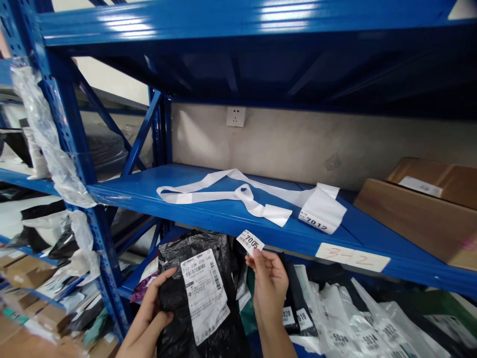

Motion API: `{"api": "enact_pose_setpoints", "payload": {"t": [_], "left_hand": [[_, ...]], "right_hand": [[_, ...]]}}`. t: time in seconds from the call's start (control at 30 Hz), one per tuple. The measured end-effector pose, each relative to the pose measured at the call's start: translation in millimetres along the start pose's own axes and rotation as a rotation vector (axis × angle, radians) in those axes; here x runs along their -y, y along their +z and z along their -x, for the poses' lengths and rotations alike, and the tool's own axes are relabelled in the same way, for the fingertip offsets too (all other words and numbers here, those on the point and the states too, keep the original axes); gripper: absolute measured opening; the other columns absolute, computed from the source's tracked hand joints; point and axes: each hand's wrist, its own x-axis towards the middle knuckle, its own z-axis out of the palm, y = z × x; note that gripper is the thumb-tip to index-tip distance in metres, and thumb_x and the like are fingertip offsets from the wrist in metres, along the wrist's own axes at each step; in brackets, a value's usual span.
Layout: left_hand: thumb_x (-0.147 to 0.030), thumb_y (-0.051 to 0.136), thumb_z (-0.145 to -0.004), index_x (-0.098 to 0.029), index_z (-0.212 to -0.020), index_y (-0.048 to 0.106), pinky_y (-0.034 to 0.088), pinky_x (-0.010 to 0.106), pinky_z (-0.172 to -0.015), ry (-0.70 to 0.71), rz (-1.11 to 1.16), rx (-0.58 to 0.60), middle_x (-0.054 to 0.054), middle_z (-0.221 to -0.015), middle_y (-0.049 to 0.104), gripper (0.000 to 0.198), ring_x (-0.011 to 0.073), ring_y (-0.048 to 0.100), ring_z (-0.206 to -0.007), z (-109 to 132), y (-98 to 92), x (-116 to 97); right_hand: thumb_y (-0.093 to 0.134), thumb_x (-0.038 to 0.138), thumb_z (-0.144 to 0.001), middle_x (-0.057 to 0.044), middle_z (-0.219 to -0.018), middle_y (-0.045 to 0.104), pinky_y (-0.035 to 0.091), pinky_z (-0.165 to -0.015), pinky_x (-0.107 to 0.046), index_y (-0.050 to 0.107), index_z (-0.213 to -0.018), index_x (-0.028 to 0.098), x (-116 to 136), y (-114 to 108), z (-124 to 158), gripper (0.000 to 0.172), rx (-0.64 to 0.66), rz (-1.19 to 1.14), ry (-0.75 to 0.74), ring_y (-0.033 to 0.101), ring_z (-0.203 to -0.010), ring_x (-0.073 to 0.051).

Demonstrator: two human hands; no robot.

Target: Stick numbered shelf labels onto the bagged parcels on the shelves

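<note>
My left hand (152, 313) grips the left edge of a black plastic parcel (171, 298), which tilts up towards me. On the parcel's face is a creased white shipping label (204, 298). Between thumb and fingers, my right hand (269, 283) pinches a small white sticker (250, 242) printed 7005, held just beyond the parcel's upper right corner, in front of the shelf edge. On the blue shelf (126, 186) above lies a curling white backing strip (208, 181), with a roll end of labels (323, 209) marked 7012.
Cardboard boxes (417, 214) stand at the shelf's right. A paper tag (352, 256) reading 3-2 is on its front edge. Bagged parcels (346, 318) with number stickers fill the level below. A blue upright (70, 124) wrapped in plastic rises at the left.
</note>
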Motion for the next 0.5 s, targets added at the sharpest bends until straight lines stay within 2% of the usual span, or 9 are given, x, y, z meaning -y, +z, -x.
{"api": "enact_pose_setpoints", "payload": {"t": [0.23,0.37,0.43,0.5], "left_hand": [[-0.027,0.058,-0.059,-0.023,-0.126,0.046,0.049,0.030,-0.082,0.054,-0.053,0.012,0.004,-0.122,0.060,0.068,0.0260,0.057,-0.108,7,0.2,0],[-0.028,0.061,-0.061,-0.024,-0.124,0.047,0.047,0.031,-0.088,0.095,-0.110,-0.003,0.005,-0.121,0.061,0.065,0.0269,0.053,-0.114,8,-11.4,-3],[-0.029,0.064,-0.061,-0.023,-0.119,0.052,0.044,0.032,-0.093,0.162,-0.180,-0.083,0.005,-0.119,0.060,0.059,0.0271,0.051,-0.114,7,-22.4,-10],[-0.031,0.064,-0.063,-0.023,-0.113,0.056,0.039,0.034,-0.098,0.272,-0.244,-0.237,0.003,-0.116,0.060,0.052,0.0258,0.051,-0.111,6,-34.0,-23]], "right_hand": [[0.080,0.040,-0.062,-0.002,-0.068,0.071,0.055,-0.058,-0.027,0.062,-0.077,0.016,0,-1,0,0.034,0.002,0.011,0.002,0.067,-0.059,-0.015],[0.080,0.038,-0.063,-0.001,-0.068,0.071,0.055,-0.058,-0.027,0.061,-0.078,0.016,-1,-3,0,0.032,0.002,0.001,-0.006,0.067,-0.059,-0.015],[0.079,0.037,-0.064,-0.001,-0.069,0.071,0.055,-0.058,-0.027,0.062,-0.079,0.016,-1,-4,1,0.031,0.010,0.006,-0.022,0.067,-0.059,-0.015],[0.079,0.036,-0.064,-0.001,-0.067,0.071,0.054,-0.058,-0.027,0.062,-0.078,0.016,0,-4,2,0.030,0.010,0.015,-0.044,0.067,-0.059,-0.015]]}}
